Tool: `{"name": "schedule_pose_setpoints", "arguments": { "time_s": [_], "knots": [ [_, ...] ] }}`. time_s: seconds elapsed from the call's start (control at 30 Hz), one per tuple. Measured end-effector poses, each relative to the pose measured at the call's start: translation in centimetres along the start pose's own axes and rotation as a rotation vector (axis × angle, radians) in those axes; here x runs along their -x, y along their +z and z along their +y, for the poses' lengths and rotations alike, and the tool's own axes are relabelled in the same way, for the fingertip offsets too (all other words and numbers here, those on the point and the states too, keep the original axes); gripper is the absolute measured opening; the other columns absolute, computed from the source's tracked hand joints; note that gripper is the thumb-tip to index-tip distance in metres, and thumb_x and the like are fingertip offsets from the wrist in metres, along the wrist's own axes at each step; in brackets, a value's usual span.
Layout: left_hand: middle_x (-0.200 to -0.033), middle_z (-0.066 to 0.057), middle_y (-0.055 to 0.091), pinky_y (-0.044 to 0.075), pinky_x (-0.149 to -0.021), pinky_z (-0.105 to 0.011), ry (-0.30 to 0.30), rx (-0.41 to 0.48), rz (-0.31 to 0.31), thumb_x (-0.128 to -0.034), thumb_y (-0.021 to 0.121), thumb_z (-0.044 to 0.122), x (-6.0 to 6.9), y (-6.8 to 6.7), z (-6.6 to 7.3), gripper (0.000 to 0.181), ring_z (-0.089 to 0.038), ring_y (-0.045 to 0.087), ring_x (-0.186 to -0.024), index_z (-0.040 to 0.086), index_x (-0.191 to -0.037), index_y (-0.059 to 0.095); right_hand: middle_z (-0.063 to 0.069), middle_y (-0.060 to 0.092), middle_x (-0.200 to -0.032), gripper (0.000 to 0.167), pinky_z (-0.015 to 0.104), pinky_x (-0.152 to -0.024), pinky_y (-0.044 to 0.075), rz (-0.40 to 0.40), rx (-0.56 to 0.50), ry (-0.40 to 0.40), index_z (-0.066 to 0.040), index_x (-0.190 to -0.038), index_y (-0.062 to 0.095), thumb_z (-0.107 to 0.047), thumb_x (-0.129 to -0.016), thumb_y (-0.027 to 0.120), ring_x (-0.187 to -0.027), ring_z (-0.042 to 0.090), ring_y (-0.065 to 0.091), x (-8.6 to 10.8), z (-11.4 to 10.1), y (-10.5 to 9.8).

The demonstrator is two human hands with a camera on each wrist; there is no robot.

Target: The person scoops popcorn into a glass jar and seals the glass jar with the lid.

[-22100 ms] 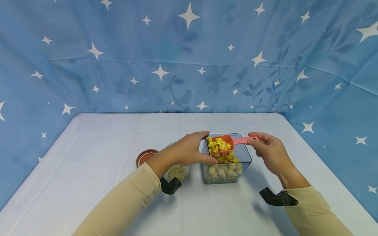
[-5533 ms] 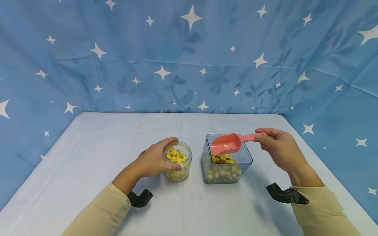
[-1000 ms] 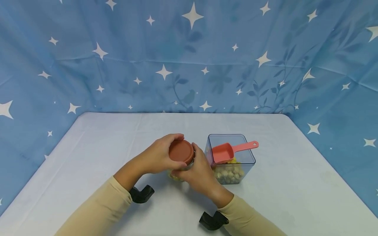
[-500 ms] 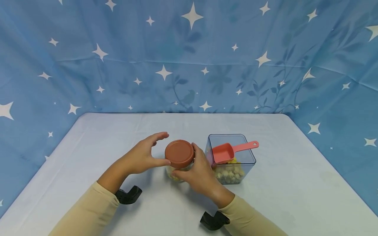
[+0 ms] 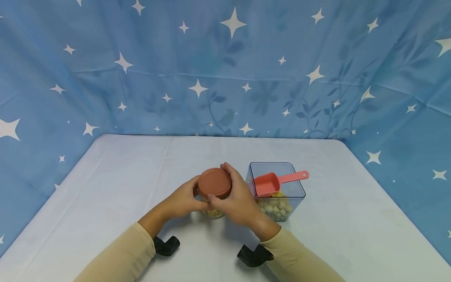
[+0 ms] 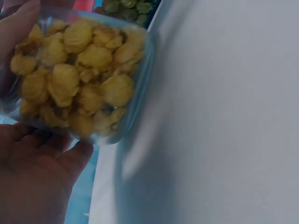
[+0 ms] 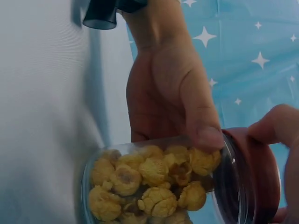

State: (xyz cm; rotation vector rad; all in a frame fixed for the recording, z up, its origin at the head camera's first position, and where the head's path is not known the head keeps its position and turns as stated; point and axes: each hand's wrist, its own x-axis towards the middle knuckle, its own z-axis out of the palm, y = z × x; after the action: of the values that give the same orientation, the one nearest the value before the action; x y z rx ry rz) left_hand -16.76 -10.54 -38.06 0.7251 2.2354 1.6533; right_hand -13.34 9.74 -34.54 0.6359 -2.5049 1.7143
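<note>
A glass jar [image 5: 214, 214] of yellow popcorn stands upright on the white table, capped by a round reddish-brown lid [image 5: 215, 183]. My left hand [image 5: 180, 202] grips the side of the jar below the lid. Fingers and thumb of my right hand [image 5: 240, 200] are curled round the lid's edge. Popcorn pieces [image 7: 154, 186] show through the jar wall in the right wrist view, with the lid [image 7: 254, 177] at its mouth. In the left wrist view the jar [image 6: 79, 74] is blurred.
To the right of the jar stands a clear square container [image 5: 296, 201] partly filled with popcorn [image 5: 276, 207]. A pink scoop [image 5: 267, 185] lies in it, its handle over the right rim. Behind the table hangs a blue star-patterned cloth [image 5: 158, 70].
Earlier my right hand held the scoop, now left in the container, and the jar was uncovered. Since then my left hand has gone from lid to jar, my right from jar to lid.
</note>
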Motion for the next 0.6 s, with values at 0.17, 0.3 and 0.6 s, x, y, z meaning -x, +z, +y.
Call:
{"name": "schedule_pose_setpoints", "arguments": {
  "time_s": [0.17, 0.3, 0.6],
  "knots": [
    [-0.138, -0.005, 0.054, 0.035, -0.111, -0.048, 0.016, -0.003, 0.026, -0.0813, 0.081, 0.017, 0.0, 0.4, -0.1, 0.074, -0.025, 0.047, -0.132, 0.005, -0.145, 0.045, 0.018, 0.046, -0.141, 0.088, 0.047, -0.092, 0.053, 0.100, 0.107, -0.035, 0.007, -0.150, 0.032, -0.020, -0.083, 0.081, -0.120, 0.031, 0.053, 0.1, 0.0, 0.5],
    [-0.136, -0.008, 0.055, 0.038, -0.109, -0.049, 0.018, -0.024, 0.038, -0.0799, 0.080, 0.014, 0.0, 0.6, -0.1, 0.073, -0.028, 0.049, -0.130, 0.003, -0.144, 0.045, 0.022, 0.050, -0.136, 0.090, 0.048, -0.089, 0.054, 0.190, 0.219, -0.082, 0.010, -0.145, 0.037, -0.026, -0.079, 0.085, -0.116, 0.034, 0.055, 0.2, 0.0, 1.1],
    [-0.140, -0.007, 0.053, 0.034, -0.112, -0.050, 0.004, -0.065, 0.024, -0.0791, 0.081, 0.018, 0.2, 0.4, 0.2, 0.081, -0.028, 0.044, -0.136, 0.003, -0.148, 0.041, 0.017, 0.048, -0.138, 0.086, 0.047, -0.095, 0.051, 0.035, 0.091, -0.070, 0.006, -0.152, 0.029, -0.017, -0.085, 0.079, -0.120, 0.029, 0.054, 0.2, 0.2, 0.3]
  ]
}}
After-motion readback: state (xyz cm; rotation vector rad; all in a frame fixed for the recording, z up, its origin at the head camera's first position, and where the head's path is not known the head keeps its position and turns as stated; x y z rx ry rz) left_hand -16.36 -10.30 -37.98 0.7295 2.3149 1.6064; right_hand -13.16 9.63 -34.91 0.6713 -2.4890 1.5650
